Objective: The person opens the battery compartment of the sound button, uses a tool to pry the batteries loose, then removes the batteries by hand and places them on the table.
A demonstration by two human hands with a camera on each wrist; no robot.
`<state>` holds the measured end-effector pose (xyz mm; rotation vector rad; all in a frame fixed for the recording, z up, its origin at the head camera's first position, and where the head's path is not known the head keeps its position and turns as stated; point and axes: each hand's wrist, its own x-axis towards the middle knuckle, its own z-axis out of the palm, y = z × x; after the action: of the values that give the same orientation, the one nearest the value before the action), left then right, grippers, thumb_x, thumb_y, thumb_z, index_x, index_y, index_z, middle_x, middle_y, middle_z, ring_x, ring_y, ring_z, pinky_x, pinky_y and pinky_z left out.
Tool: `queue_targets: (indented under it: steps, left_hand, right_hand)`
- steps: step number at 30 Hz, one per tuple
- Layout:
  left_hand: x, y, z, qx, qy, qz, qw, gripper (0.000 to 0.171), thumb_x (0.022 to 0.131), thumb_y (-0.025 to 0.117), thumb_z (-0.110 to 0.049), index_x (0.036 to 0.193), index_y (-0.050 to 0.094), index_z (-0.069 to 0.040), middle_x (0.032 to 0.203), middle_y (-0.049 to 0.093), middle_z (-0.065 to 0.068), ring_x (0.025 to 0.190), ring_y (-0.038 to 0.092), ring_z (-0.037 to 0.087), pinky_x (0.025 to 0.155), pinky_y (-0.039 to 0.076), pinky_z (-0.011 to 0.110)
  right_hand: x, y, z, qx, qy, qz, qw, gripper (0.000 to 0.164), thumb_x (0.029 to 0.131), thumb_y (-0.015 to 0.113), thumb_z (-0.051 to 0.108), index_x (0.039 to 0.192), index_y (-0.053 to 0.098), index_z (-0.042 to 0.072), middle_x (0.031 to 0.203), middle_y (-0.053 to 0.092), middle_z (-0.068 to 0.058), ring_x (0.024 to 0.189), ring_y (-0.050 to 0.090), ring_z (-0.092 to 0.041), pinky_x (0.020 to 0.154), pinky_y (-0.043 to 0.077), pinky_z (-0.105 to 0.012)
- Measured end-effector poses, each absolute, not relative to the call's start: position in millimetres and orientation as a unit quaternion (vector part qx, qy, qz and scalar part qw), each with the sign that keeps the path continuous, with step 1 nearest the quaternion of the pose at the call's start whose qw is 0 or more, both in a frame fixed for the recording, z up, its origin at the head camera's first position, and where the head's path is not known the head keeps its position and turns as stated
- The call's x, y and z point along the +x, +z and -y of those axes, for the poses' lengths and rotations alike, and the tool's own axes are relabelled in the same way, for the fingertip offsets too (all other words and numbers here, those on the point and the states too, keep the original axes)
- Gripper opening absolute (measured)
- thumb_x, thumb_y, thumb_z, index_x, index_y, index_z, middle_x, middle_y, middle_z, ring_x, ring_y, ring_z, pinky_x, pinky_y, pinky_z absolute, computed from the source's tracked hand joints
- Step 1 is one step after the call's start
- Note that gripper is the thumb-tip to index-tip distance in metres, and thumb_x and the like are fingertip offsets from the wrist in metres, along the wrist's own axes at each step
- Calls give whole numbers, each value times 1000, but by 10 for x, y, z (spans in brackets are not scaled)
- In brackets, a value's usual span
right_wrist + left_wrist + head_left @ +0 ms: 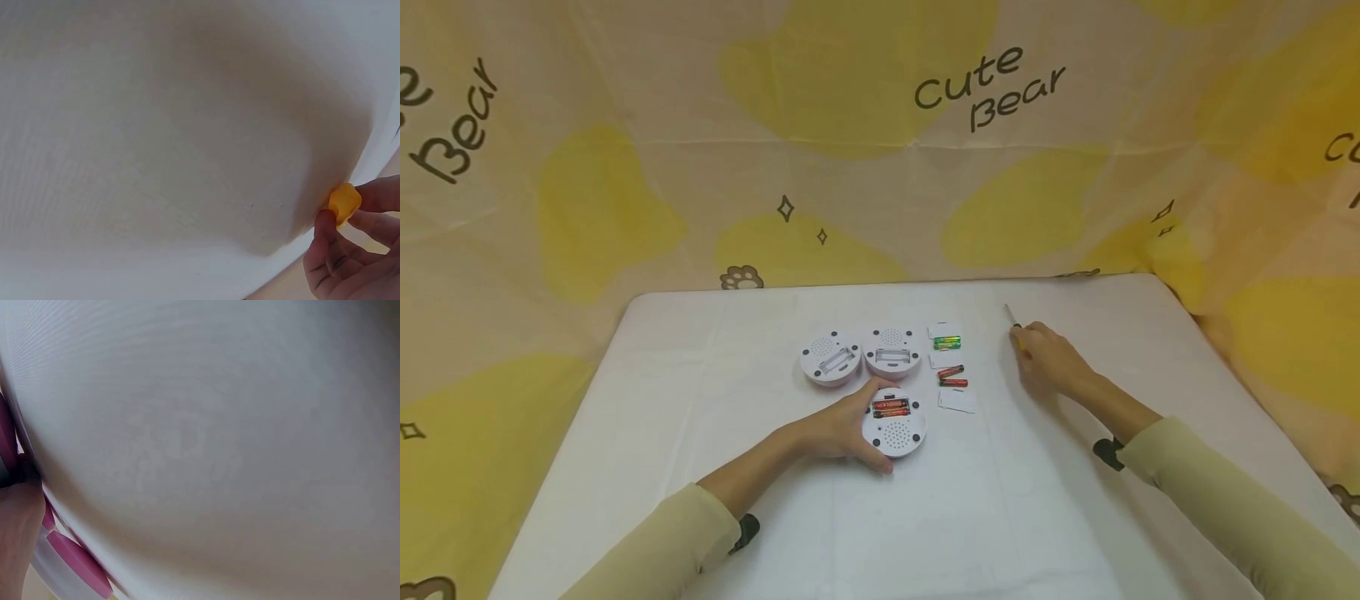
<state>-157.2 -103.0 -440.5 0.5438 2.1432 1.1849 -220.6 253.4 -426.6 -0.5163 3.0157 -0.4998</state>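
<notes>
My left hand (844,425) grips a round white device (897,437) by its left side, thumb and fingers spread around the rim. The device lies with its battery compartment facing up, and red batteries (891,407) sit inside. In the left wrist view, part of that hand (22,519) shows at the left edge beside a pink-sided device (78,564). At the right, my right hand (1051,360) holds a screwdriver (1011,315) whose thin shaft points away from me. The right wrist view shows its yellow handle (344,203) pinched between thumb and fingers.
Two more round white devices, one on the left (831,360) and one on the right (892,353), stand behind with bare battery slots. Beside them lie green batteries (947,342), loose red batteries (952,382) and small white covers (957,402). A printed curtain (865,183) hangs behind the white table (715,367).
</notes>
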Motion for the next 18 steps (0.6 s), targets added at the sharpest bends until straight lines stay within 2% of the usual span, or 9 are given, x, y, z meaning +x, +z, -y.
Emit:
queue_targets:
  steps: [5,9,11,13,15,18]
  left_hand:
    - [-1570,-4394,1026,206,450,-811,312,111,65,94,-32,150,25,-23,134,49,-3,124,45,15,110,31,43]
    - [-1573,-4397,1026,208,449,-811,311,110,65,94,-33,150,26,-23,133,50,-4,123,46,15,110,31,43]
    - [-1573,-4398,1026,208,449,-812,311,110,64,94,-32,149,26,-23,133,50,-4,123,46,15,110,31,43]
    - [-1575,-4403,1025,207,450,-811,311,110,65,94,-32,150,26,-22,133,50,-3,123,45,15,110,31,44]
    - [-1576,-4406,1025,206,450,-811,312,110,65,94,-32,150,25,-23,134,49,-3,124,45,16,110,31,44]
    - [-1573,-4404,1025,204,450,-812,312,110,65,94,-33,150,25,-23,135,49,-3,124,45,15,110,30,44]
  right_hand:
    - [-2240,-4258,-2558,-157,-181,-970,32,40,90,53,-5,128,56,-15,118,59,-36,107,60,-47,89,48,-57]
    - [-2282,-4226,-2598,-126,-262,-955,49,46,87,47,-4,131,55,-13,125,58,-36,88,58,-39,72,50,-43]
    - [-2296,-4189,-2615,-100,-329,-936,69,48,89,43,-2,135,53,-11,132,55,-34,89,53,-33,67,46,-35]
    - [-2308,-4141,-2626,-69,-388,-914,94,48,94,40,2,140,50,-7,139,51,-30,94,50,-32,68,43,-28]
    - [-2307,-4092,-2631,-34,-438,-891,117,48,98,36,5,144,48,-3,146,46,-26,108,46,-31,76,43,-24]
    - [-2302,-4038,-2633,5,-488,-863,132,47,103,30,9,147,46,1,146,45,-26,109,45,-32,81,43,-23]
